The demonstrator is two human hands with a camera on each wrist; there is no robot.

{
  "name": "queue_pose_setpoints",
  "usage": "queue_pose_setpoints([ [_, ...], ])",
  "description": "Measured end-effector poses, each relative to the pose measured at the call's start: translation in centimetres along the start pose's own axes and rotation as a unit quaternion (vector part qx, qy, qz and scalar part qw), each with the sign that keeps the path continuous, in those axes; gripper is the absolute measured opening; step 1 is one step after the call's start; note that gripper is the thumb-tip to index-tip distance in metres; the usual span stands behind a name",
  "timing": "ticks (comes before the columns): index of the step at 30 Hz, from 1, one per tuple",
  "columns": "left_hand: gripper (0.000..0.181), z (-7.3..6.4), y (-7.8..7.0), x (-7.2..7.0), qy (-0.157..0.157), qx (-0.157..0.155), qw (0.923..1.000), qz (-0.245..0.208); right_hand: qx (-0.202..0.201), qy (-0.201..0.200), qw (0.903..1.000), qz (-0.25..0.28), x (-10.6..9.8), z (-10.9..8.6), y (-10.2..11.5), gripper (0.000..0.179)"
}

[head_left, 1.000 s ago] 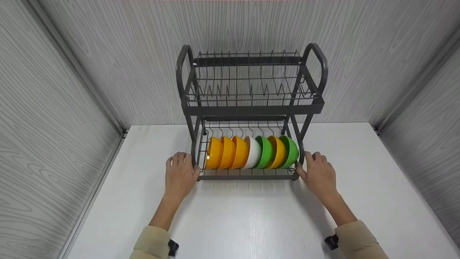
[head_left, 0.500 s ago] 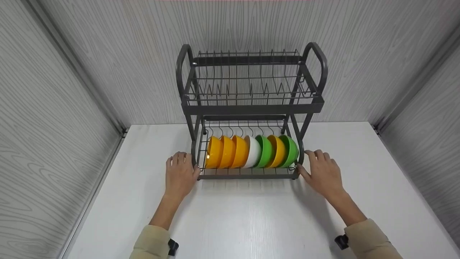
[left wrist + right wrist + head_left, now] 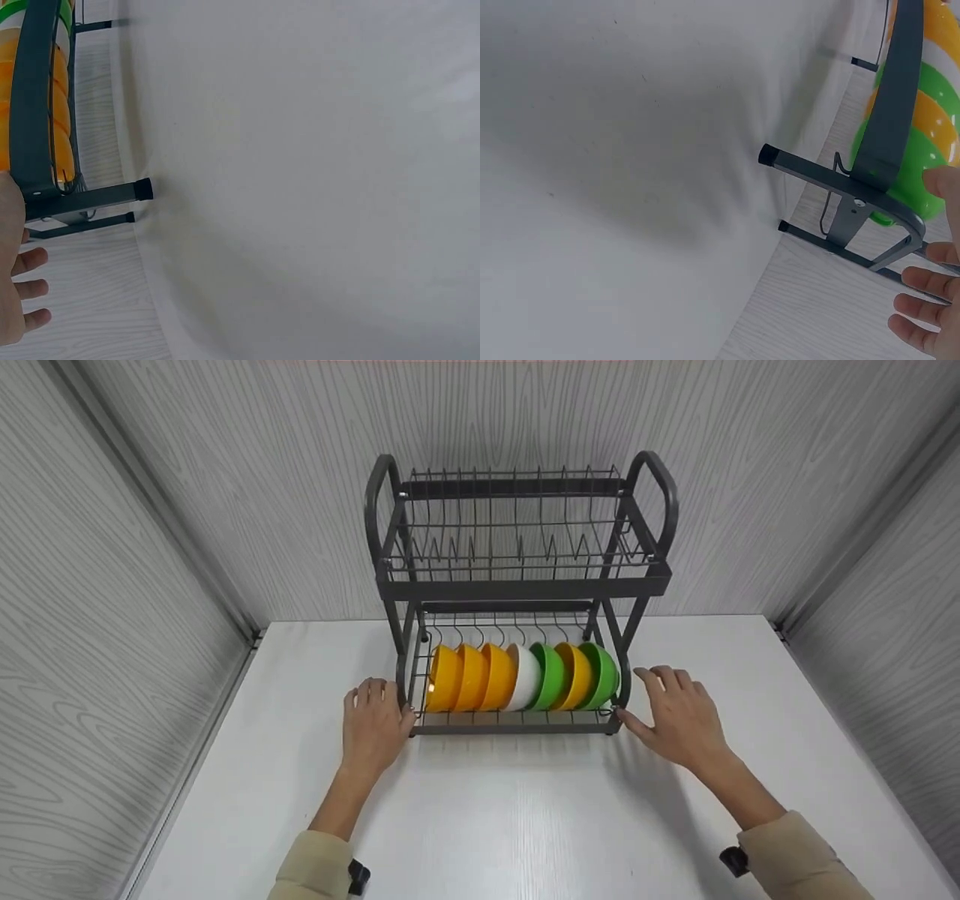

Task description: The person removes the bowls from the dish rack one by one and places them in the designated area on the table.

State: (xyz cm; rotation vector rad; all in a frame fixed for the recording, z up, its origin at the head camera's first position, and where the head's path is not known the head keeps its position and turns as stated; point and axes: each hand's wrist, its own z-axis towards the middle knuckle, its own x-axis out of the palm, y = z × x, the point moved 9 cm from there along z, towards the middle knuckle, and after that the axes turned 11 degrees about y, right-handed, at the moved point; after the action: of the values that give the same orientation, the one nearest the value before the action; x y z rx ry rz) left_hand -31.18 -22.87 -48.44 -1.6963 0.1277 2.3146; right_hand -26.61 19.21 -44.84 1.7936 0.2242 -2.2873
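A dark two-tier dish rack stands on the white table. On its lower tier several bowls lean on edge in a row: orange bowls at the left, a white bowl, then a green bowl, another orange bowl and another green bowl. My left hand holds the rack's front left corner, thumb in front and fingers along the outer side. At the front right corner my right hand has its fingers spread and apart from the frame; its thumb is close to the corner, contact unclear.
The upper tier has wire dividers. Grey wood-patterned walls enclose the white table at the back and both sides. The rack stands near the back wall. In the right wrist view, rack feet rest on the table.
My right hand has moved outward to the right, its fingers spreading and coming off the rack's side. The left hand stays in place. The view shifts slightly; the bowls stay as they were.
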Motion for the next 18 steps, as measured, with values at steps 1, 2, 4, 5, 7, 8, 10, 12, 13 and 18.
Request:
queue_pose_setpoints([
  [1,0.035,0.0,0.1,0.0,0.0,0.0,1.0,0.0,-0.003,0.005,1.0,-0.002,-0.1,0.0,0.1,0.074],
  [2,0.036,0.0,0.1,0.0,0.0,-0.001,1.0,-0.001,-0.006,0.01,0.9999,-0.005,-0.2,0.0,0.1,0.076],
  [4,0.036,0.0,0.1,0.0,0.002,-0.001,1.0,0.0,-0.011,0.02,0.9997,-0.012,-0.5,0.1,0.2,0.079],
  [5,0.036,0.0,0.1,0.0,0.003,-0.002,1.0,0.0,-0.013,0.023,0.9995,-0.015,-0.6,0.1,0.2,0.081],
  [7,0.036,0.1,0.1,0.0,0.004,-0.003,1.0,0.0,-0.02,0.026,0.9992,-0.023,-1.0,0.2,0.3,0.084],
  [8,0.036,0.1,0.1,0.0,0.006,-0.003,1.0,0.0,-0.023,0.025,0.9991,-0.024,-1.1,0.3,0.4,0.084],
  [10,0.037,0.1,0.1,0.0,0.009,-0.004,1.0,0.0,-0.03,0.019,0.999,-0.026,-1.6,0.4,0.5,0.085],
  [12,0.038,0.1,0.1,0.1,0.01,-0.005,0.9999,0.002,-0.035,0.014,0.9989,-0.028,-1.9,0.5,0.7,0.087],
  [13,0.038,0.1,0.1,0.1,0.011,-0.005,0.9999,0.002,-0.037,0.012,0.9988,-0.029,-2.0,0.5,0.8,0.087],
  [18,0.038,0.0,0.1,0.1,0.01,-0.006,0.9999,-0.003,-0.037,0.013,0.9982,-0.046,-2.0,0.8,1.3,0.094],
])
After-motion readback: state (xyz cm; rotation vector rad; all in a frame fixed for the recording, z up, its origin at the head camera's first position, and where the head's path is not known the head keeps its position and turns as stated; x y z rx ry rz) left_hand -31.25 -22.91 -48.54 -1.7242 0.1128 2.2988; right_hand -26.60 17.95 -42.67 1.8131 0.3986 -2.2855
